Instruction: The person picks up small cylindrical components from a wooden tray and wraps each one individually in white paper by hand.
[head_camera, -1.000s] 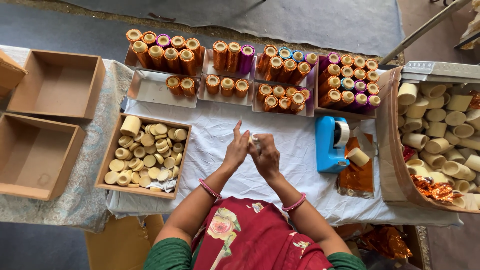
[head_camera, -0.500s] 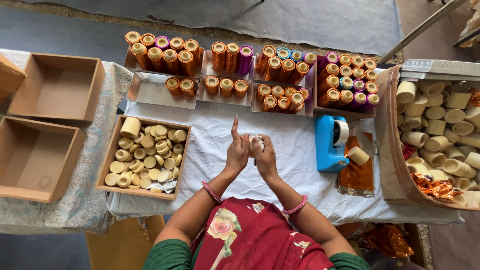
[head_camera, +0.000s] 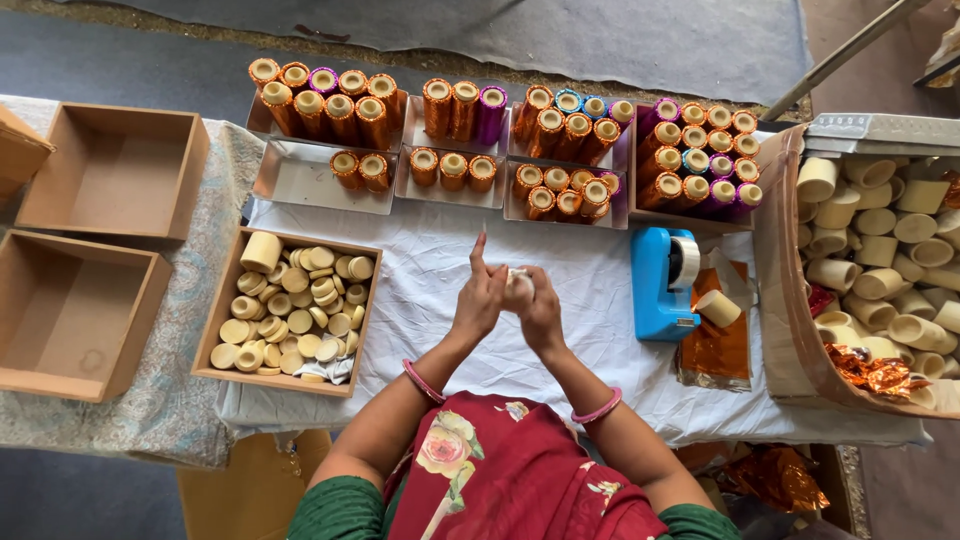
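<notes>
Both hands meet over the middle of the white-clothed table (head_camera: 440, 270), grasping one small pale roll (head_camera: 518, 283) between them. Left hand (head_camera: 480, 300) presses on its 9 o'clock side, forefinger now stuck straight up toward 12; right hand (head_camera: 542, 312) cups it from 3 to 5 o'clock, fingers curled. A second ago the left fingers were spread looser and the hands sat a bit lower; by now they have closed in tight on the roll, which reads as working the piece in hand rather than picking or placing.

The roll is mostly hidden: only a whitish, rounded top shows between the thumbs. Wrapped or bare, cannot tell.

Outward: at 9 o'clock, a cardboard tray of cream discs (head_camera: 290, 315). At 12, steel trays with foil-wrapped cylinders (head_camera: 455, 125), orange, some purple. At 3, a blue tape dispenser (head_camera: 662, 285) with orange foil sheets (head_camera: 715, 345) just beside it. Farther at 3, a big box of bare cream tubes (head_camera: 870, 260). Far at 9, two empty brown boxes (head_camera: 80, 250).
</notes>
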